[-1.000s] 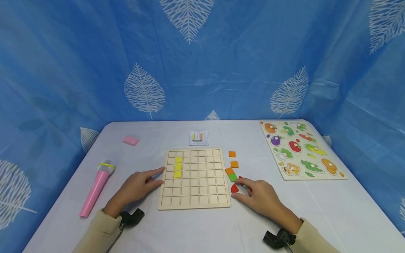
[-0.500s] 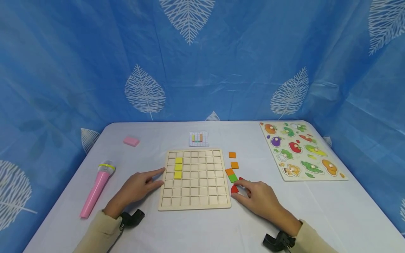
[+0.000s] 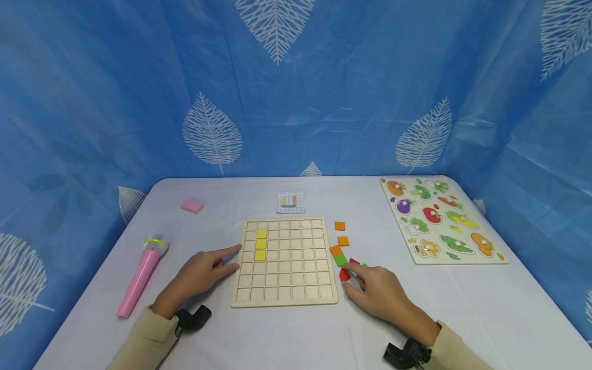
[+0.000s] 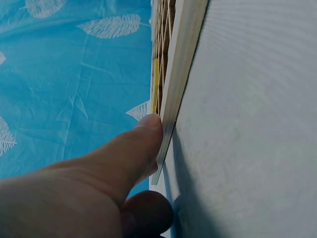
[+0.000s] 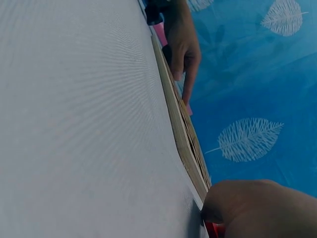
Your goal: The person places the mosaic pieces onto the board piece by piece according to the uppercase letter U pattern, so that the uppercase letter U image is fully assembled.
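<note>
In the head view a wooden grid board lies mid-table, with three yellow square tiles set in one column. My left hand touches the board's left edge with extended thumb and index finger; the left wrist view has the thumb against that edge. Right of the board, my right hand pinches a red rounded tile between thumb and index finger, low over the table. Another red tile and a green tile lie beside the fingers. Part of a further green piece is hidden behind the hand.
Orange square tiles lie along the board's right side. Behind the board is a pattern card. A pink toy microphone and pink block are at left, a vegetable puzzle board at right.
The right hand has shifted slightly right, and the red rounded tile has moved and turned a little with it. More of the green piece shows behind the fingers. The left hand has stayed put.
</note>
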Demonstrator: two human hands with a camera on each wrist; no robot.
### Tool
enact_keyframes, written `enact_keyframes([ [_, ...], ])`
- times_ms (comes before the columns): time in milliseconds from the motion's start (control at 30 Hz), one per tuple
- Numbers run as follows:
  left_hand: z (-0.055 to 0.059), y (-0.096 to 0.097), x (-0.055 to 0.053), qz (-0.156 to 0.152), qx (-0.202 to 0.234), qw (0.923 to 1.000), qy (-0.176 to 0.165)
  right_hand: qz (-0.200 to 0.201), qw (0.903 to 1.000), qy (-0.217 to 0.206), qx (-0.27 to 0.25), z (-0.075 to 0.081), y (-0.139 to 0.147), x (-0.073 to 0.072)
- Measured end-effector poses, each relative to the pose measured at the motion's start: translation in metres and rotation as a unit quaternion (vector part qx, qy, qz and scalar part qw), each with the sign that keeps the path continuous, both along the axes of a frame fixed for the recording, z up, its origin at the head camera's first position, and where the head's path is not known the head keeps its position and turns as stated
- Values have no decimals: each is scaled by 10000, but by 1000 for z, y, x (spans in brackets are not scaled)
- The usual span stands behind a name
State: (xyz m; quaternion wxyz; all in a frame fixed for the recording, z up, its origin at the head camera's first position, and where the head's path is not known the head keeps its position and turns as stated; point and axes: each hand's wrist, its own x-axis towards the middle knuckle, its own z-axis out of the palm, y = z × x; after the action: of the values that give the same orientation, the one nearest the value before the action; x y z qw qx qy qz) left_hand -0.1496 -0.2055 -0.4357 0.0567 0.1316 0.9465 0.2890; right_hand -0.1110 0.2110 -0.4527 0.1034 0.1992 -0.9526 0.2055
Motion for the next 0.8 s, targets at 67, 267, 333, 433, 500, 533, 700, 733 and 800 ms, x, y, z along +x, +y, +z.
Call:
enact_keyframes([
  [67, 0, 0, 0, 9, 20, 10000, -11, 32, 10000, -48, -6, 0, 1, 0],
  [267, 0, 0, 0, -2, 25, 10000, 18, 50, 9996, -258, -46, 4, 1, 1],
  [333, 0, 0, 0, -12, 9, 10000, 26, -22, 9994, -332, -31, 5, 1, 0],
  [433, 1, 0, 0, -12, -8, 10000, 26, -163, 9990, -424, -35, 6, 1, -1],
  [500, 1, 0, -1, -6, -14, 10000, 23, -244, 9985, -478, -81, 6, 1, -1],
  [533, 1, 0, -1, -4, -19, 10000, 24, -267, 9984, -494, -110, 6, 1, -2],
  [700, 1, 0, 0, -15, 19, 10000, 16, -306, 9981, -508, -159, 7, 1, -1],
  [733, 1, 0, 0, -19, 29, 10000, 15, -309, 9981, -503, -161, 7, 1, -1],
  [800, 1, 0, 0, -19, 55, 10000, 20, -308, 9982, -475, -176, 7, 1, -1],
])
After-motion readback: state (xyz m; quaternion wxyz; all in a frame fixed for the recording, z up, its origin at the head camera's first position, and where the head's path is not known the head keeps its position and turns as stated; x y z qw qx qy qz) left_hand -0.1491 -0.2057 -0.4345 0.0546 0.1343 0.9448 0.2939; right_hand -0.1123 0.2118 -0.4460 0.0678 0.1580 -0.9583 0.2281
